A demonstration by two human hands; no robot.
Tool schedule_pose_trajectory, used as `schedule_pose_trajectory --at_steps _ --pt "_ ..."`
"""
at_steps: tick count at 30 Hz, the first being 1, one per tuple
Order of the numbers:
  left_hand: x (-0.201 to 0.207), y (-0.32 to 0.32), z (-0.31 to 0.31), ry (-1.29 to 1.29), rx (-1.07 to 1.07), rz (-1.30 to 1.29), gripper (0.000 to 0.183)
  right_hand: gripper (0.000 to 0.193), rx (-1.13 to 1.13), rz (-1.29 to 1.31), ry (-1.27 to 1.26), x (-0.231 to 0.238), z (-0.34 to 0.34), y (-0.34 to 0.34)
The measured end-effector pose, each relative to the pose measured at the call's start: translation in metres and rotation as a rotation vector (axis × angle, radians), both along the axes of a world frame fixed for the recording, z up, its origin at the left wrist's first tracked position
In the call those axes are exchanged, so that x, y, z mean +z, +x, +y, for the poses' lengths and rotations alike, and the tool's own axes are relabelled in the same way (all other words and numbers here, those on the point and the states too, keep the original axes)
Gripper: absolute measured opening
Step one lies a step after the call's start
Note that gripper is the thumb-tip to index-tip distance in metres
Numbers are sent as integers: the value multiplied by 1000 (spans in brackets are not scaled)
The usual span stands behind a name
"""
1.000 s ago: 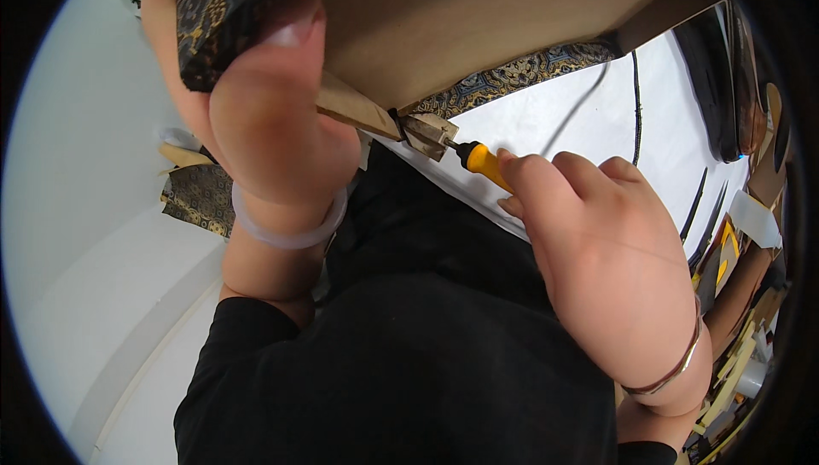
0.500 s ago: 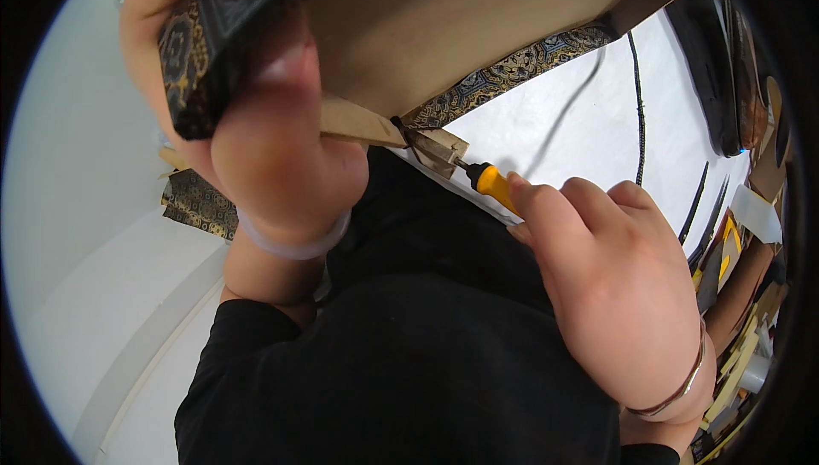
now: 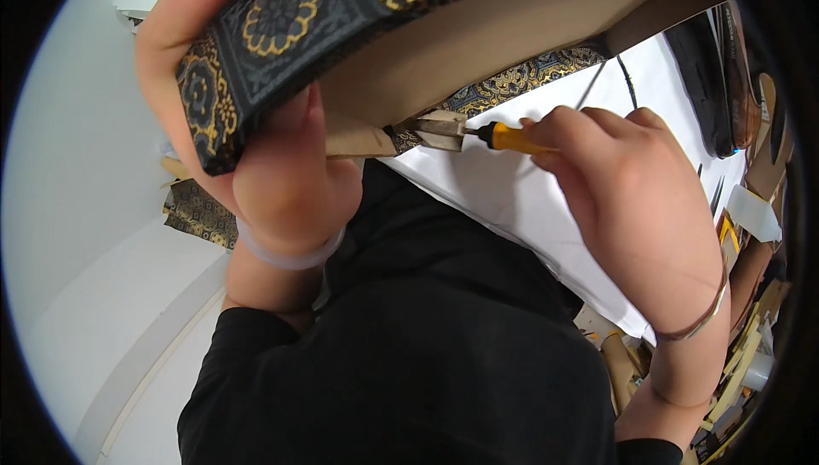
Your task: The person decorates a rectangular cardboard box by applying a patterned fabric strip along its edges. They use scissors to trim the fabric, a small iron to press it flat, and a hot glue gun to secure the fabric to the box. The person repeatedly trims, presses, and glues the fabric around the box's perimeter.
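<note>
Left hand [image 3: 281, 179] is clasping curved, black-and-gold patterned box [image 3: 495, 43], smooth tan inside showing; right hand [image 3: 627, 162] is pinching yellow-handled tool [image 3: 509, 138], blocky head sitting at box edge.

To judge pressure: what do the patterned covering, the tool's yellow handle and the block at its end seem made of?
Patterned covering: likely woven brocade, given gold thread-like lines and a ragged edge. Yellow handle: probably smooth plastic, evenly coloured. Block: perhaps worn metal, greyish-tan and dull; wood isn't ruled out.
</note>
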State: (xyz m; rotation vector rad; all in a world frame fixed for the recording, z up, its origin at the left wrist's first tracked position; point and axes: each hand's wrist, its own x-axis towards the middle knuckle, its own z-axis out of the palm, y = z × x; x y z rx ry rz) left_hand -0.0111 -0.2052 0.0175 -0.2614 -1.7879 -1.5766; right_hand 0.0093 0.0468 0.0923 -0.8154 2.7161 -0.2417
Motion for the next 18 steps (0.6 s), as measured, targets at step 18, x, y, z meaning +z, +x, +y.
schedule_pose_trajectory --at_steps 18 --pt "-5 -4 -11 -69 -464 88 56 15 -261 3 -86 -4 107 -54"
